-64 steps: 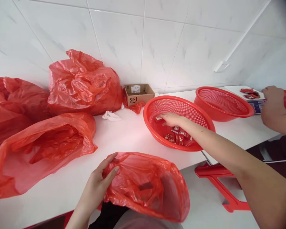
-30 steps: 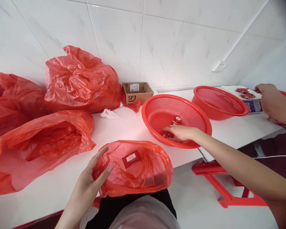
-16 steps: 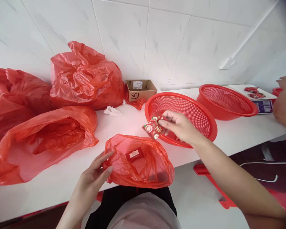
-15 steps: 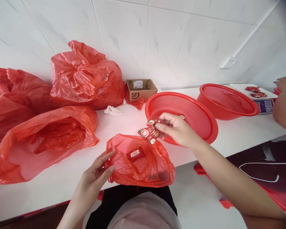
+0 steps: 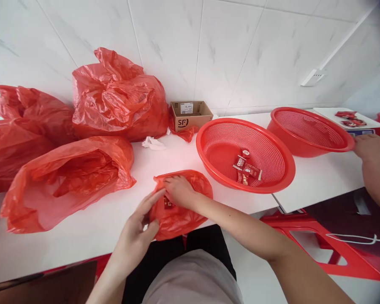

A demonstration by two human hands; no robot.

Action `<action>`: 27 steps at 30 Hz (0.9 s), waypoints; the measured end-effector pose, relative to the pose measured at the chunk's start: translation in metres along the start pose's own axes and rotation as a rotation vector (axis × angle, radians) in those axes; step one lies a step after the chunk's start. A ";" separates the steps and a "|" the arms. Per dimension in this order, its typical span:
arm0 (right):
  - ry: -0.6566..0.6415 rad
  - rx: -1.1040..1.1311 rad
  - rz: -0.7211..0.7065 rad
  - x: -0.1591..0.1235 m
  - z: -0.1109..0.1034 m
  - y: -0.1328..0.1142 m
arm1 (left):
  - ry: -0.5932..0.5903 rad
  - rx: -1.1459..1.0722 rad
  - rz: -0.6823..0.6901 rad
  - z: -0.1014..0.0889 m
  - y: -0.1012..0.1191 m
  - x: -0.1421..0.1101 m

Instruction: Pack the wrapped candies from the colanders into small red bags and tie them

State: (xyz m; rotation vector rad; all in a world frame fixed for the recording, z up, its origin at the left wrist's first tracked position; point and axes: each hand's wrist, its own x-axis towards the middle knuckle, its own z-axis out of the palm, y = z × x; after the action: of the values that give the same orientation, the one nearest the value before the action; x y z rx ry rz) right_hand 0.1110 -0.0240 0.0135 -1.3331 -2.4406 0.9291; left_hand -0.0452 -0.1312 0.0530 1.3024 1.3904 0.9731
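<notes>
A thin, crumpled red plastic bag (image 5: 183, 220) lies open at the near edge of the white desk (image 5: 142, 169), a small red packet (image 5: 167, 203) inside

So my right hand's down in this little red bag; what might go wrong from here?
The small red bag sits at the front edge of the white table, so it might slide off. It looks thin and could fold shut if your left hand comes away from it. Your right forearm crosses close to the basket, so a bump might shift the packets inside.
</notes>
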 end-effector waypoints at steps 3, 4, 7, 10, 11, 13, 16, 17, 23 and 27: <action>0.109 -0.083 -0.095 -0.006 -0.013 0.001 | 0.189 -0.036 -0.041 -0.013 0.003 0.004; 0.118 -0.061 -0.120 -0.014 -0.022 -0.001 | 0.236 -0.034 -0.048 -0.016 0.003 0.005; 0.159 0.085 -0.234 -0.050 -0.065 -0.008 | 0.281 0.031 -0.037 -0.017 0.001 0.007; 0.331 0.040 -0.118 -0.079 -0.121 0.007 | 0.246 0.094 -0.034 -0.011 0.000 0.006; 0.363 -0.074 -0.005 -0.084 -0.137 0.020 | 0.237 0.109 -0.035 -0.009 0.000 0.006; 0.298 -0.342 0.221 -0.090 -0.160 0.056 | 0.238 0.143 -0.036 -0.009 -0.001 0.005; -0.056 -0.520 0.477 -0.092 -0.168 0.112 | 0.252 0.151 -0.036 -0.013 -0.006 0.005; -0.133 -0.517 0.495 -0.092 -0.166 0.127 | 0.254 0.137 -0.039 -0.014 -0.008 0.004; -0.091 -0.432 0.390 -0.085 -0.160 0.146 | 0.271 0.016 -0.054 -0.014 -0.016 -0.002; 0.138 -0.164 0.321 -0.083 -0.174 0.113 | 0.281 -0.018 -0.049 -0.015 -0.016 -0.004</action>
State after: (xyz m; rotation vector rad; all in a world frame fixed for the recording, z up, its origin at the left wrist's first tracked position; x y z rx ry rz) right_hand 0.3147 0.0272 0.0887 -1.8212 -2.2803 0.6835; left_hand -0.0633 -0.1358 0.0411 1.1444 1.6140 1.1662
